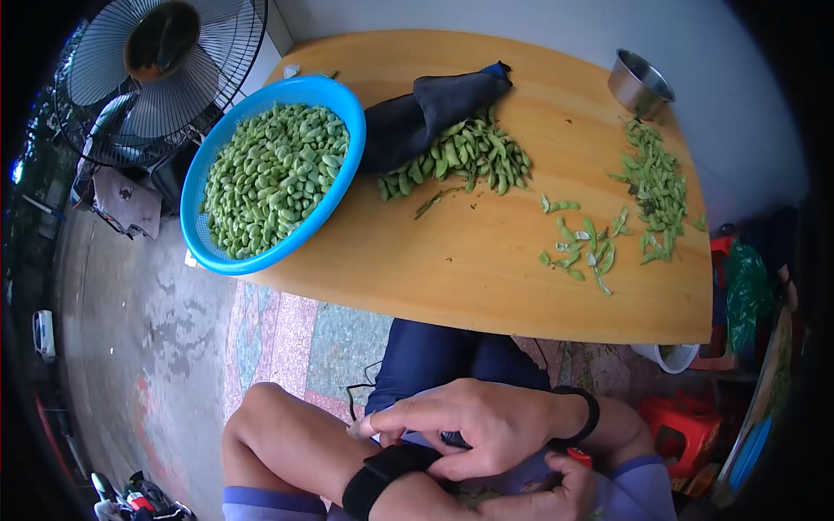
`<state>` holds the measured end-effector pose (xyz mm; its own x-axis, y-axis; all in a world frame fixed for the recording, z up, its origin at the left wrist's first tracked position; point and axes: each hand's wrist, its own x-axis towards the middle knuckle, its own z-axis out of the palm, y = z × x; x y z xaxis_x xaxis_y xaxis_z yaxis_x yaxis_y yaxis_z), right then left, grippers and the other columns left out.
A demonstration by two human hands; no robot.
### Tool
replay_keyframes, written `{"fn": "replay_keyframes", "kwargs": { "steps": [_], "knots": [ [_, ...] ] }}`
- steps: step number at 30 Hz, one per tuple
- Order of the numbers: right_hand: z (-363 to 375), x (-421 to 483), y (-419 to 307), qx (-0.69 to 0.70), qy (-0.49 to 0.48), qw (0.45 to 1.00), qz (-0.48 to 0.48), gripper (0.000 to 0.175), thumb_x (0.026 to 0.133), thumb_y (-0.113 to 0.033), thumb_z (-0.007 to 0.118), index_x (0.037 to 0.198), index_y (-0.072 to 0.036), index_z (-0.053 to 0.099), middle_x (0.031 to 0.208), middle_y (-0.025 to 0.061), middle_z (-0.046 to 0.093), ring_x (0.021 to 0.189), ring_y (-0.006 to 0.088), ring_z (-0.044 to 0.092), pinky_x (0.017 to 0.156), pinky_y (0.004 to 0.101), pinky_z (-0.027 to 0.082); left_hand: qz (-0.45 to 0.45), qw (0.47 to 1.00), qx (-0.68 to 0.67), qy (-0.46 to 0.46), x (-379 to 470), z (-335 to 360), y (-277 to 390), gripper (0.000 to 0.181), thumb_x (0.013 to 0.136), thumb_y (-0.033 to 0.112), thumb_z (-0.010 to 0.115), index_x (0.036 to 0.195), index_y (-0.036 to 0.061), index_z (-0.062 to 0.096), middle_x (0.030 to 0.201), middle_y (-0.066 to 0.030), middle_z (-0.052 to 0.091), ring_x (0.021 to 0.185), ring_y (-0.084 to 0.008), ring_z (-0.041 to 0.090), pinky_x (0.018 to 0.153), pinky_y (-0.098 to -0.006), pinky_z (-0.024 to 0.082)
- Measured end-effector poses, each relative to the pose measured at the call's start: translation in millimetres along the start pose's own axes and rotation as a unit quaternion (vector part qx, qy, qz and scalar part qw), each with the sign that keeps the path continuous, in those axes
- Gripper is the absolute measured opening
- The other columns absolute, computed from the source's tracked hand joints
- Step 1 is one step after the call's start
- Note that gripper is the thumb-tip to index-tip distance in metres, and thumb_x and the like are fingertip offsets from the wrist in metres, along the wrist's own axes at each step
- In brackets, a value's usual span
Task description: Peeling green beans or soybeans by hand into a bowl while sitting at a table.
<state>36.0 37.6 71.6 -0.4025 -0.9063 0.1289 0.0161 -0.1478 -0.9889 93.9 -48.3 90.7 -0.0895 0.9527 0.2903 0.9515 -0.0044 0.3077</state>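
My left forearm crosses my lap with a black wrist strap (368, 488) around its wrist. My right hand (479, 423) reaches over that wrist, thumb and fingers closed at the loose end of the strap. A thin black band (591, 417) circles my right wrist. Low in the picture, my left hand (550, 496) is curled with its thumb up beside a small red object (578, 457); whether it holds this is unclear. Beyond my hands stands the wooden table (417, 286). On it are a blue colander (355, 124) of shelled green beans and a heap of bean pods (482, 156).
A dark cloth (423, 117) partly covers the pods. Empty pods (658, 189) lie at right near a steel bowl (642, 84). A fan (159, 71) stands at left. Right of my lap are a red stool (684, 430) and a white basket (671, 358). Someone's dark-trousered legs (456, 358) show under the table.
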Motion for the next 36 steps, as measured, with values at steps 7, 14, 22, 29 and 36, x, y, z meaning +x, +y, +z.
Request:
{"fn": "replay_keyframes", "kwargs": {
  "steps": [7, 14, 22, 29, 36],
  "knots": [
    [-0.9, -2.9, 8.6, 0.005, 0.016, 0.999, 0.050, 0.065, 0.067, -0.004, 0.065, 0.128, -0.002, 0.039, 0.097, 0.0067, 0.059, 0.057, 0.0087, 0.048, 0.054, 0.0212, 0.042, 0.026, 0.999, 0.011, -0.018, -6.0, -20.8, -3.2, 0.017, 0.083, 0.022, 0.056, 0.081, 0.0060, 0.055, 0.070, -0.0040, 0.052, 0.065, -0.0218, 0.051, 0.059, -0.0309, 0.041],
    [-1.6, -0.1, 13.0, 0.018, 0.051, 0.998, 0.022, 0.067, 0.070, -0.006, 0.066, 0.129, -0.002, 0.034, 0.092, 0.0030, 0.057, 0.058, 0.0043, 0.043, 0.056, 0.0183, 0.040, 0.060, 0.997, 0.037, -0.025, -3.5, -39.6, -14.0, 0.016, 0.083, 0.022, 0.057, 0.080, 0.0066, 0.054, 0.069, -0.0034, 0.052, 0.063, -0.0211, 0.051, 0.057, -0.0299, 0.041],
    [-35.0, -82.2, 14.5, 0.347, 0.430, 0.833, -0.009, 0.035, 0.077, 0.001, 0.050, 0.112, 0.000, 0.045, 0.087, 0.0062, 0.048, 0.079, 0.0113, 0.050, 0.066, 0.0225, 0.039, -0.129, 0.979, 0.123, 0.100, -18.3, -46.7, -60.1, 0.024, 0.067, 0.013, 0.056, 0.087, 0.0018, 0.054, 0.064, -0.0009, 0.045, 0.057, -0.0157, 0.049, 0.048, -0.0294, 0.039],
    [-39.7, -120.2, 15.8, 0.166, 0.551, 0.817, -0.043, 0.026, 0.078, 0.000, 0.053, 0.104, 0.004, 0.051, 0.095, 0.0155, 0.055, 0.078, 0.0180, 0.056, 0.062, 0.0246, 0.045, -0.407, 0.878, 0.092, 0.235, -32.7, -7.6, -180.6, 0.006, 0.072, 0.006, 0.060, 0.077, 0.0035, 0.057, 0.074, -0.0119, 0.057, 0.074, -0.0292, 0.057, 0.064, -0.0375, 0.046],
    [-56.3, -109.6, 20.9, 0.175, 0.538, 0.820, 0.082, 0.021, 0.085, 0.001, 0.048, 0.105, 0.004, 0.053, 0.082, 0.0091, 0.057, 0.054, 0.0109, 0.052, 0.041, 0.0205, 0.038, -0.387, 0.894, 0.166, 0.156, 14.5, 11.9, -199.7, 0.012, 0.072, 0.005, 0.055, 0.084, 0.0035, 0.055, 0.079, -0.0143, 0.048, 0.078, -0.0297, 0.048, 0.067, -0.0368, 0.043]
  ]
}}
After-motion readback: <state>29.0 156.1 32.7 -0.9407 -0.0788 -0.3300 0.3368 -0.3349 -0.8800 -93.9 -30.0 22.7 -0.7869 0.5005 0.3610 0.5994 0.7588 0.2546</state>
